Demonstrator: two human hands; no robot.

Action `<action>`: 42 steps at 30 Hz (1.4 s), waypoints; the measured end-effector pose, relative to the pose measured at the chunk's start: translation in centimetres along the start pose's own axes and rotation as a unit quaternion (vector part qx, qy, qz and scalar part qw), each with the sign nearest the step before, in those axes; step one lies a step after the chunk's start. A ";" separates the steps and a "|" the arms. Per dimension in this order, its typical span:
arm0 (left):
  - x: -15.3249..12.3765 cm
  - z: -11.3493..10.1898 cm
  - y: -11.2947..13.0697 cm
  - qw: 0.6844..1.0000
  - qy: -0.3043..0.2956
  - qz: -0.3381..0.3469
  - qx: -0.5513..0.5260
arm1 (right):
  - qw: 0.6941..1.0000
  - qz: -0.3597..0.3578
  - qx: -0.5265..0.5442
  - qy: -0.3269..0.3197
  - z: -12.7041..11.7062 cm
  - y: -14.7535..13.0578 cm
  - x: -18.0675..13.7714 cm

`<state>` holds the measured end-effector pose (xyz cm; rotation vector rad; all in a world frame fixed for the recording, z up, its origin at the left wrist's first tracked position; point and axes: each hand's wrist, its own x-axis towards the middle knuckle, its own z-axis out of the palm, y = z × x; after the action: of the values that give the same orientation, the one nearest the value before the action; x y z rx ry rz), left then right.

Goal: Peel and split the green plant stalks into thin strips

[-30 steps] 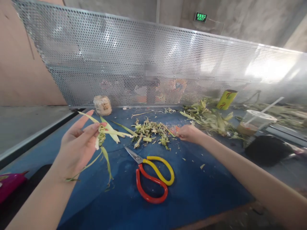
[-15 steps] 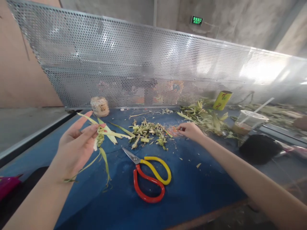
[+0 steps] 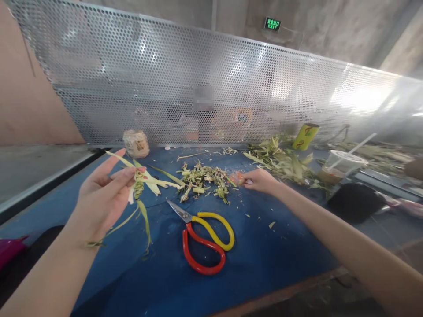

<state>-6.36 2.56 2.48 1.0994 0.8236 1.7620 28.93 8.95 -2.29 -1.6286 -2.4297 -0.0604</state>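
My left hand pinches a braided corn husk between thumb and fingers. Pale green husk strips fan out from its top, and thin strands dangle below. At the centre right, my right hand is closed, its fingertips at the edge of a small clear packet with orange marks. Between the hands lies a heap of husk scraps. In front of it, scissors with one red and one yellow handle rest on the blue table, blades pointing up and left.
A perforated metal screen stands behind the table. Near it are a roll of pale cord and a yellow-green can. Loose husks, a plastic cup with a straw and a black object are at the right.
My right hand has shifted slightly, and its fingertips now meet the packet's right edge. My left hand keeps its hold on the braided husk. The view has tilted a little.
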 end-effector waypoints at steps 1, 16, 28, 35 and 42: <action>0.0 0.1 0.0 1.000 0.002 0.001 -0.003 | 1.000 0.003 0.003 0.002 -0.2 0.3 -0.2; -0.1 0.2 -0.1 1.000 -0.001 -0.022 -0.002 | 0.928 0.350 -0.096 0.084 -4.6 3.4 2.5; -0.9 0.7 -0.2 0.995 -0.085 -0.052 0.002 | 0.983 0.153 0.017 0.097 -3.6 -5.1 1.3; -1.8 0.8 0.0 0.979 -0.176 -0.086 0.056 | 0.934 -0.036 0.349 0.065 -4.1 -15.8 -0.5; -2.1 0.7 -0.4 0.968 -0.220 -0.091 0.086 | 0.737 -0.028 0.666 -0.111 -3.3 -20.2 0.3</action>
<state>-5.11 0.86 1.69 1.4154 0.7787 1.2465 10.76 0.95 2.69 -0.8151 -1.6774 1.5324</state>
